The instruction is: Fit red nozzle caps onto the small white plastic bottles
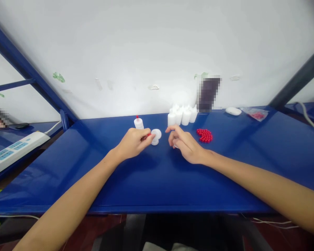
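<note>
My left hand (pixel 133 143) is closed in a pinch on a small red cap (pixel 149 134), right beside a white bottle (pixel 156 136) that lies tipped on the blue table (pixel 94 174). My right hand (pixel 184 143) hovers just right of that bottle with fingers loosely curled over a small white piece (pixel 175 146) that is mostly hidden. A white bottle with a red cap (pixel 138 123) stands upright behind my left hand. A pile of red caps (pixel 204 135) lies to the right of my right hand. A cluster of several white bottles (pixel 182 115) stands at the back.
A white oval case (pixel 233 111) and a clear bag with red pieces (pixel 256 114) lie at the back right. A white power strip (pixel 13 150) rests on the left shelf. A white wall (pixel 157 52) closes off the back, with blue frame posts on both sides.
</note>
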{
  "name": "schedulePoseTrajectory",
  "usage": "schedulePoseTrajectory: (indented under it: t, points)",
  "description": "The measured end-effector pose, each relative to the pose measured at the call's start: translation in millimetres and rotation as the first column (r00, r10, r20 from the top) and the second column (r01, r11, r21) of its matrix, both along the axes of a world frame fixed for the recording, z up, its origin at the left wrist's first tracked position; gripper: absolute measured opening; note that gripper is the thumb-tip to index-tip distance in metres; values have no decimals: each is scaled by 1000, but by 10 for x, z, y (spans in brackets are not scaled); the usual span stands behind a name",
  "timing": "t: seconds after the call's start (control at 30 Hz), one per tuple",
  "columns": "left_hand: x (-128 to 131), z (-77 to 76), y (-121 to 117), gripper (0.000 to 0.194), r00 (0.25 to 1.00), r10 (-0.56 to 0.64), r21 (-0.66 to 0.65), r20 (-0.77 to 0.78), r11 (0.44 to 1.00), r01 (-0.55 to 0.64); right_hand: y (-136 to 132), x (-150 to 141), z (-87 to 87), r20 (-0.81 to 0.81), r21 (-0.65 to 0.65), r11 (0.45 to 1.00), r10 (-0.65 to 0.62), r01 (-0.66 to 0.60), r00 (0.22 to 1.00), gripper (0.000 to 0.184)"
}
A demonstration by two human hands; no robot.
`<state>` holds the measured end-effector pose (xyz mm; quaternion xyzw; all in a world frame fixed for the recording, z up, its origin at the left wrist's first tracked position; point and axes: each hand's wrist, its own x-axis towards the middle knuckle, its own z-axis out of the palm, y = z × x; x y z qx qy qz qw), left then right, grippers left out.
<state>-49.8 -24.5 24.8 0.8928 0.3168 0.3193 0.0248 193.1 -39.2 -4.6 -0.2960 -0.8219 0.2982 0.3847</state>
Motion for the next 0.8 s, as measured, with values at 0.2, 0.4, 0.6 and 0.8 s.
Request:
schedulePoseTrajectory:
  t: [0.2, 0.4, 0.6, 0.8]
  points:
    - [3, -144, 97, 47, 991, 124, -225, 43, 968, -111, 105, 9, 35, 117, 85, 985, -159, 149, 980, 16]
    - [64, -186, 124, 53, 980, 197, -336, 39, 926, -173, 103, -5, 3, 247, 106, 992, -91, 67, 965, 23]
    - [79, -197, 154, 54, 974, 197, -371, 109, 917, -144, 30, -10, 27, 373, 147, 987, -121, 70, 920, 37]
    - [74, -185, 62, 47, 978, 103, -103, 183, 991, -85, 74, -31, -21, 230, 190, 973, -173, 130, 958, 20]
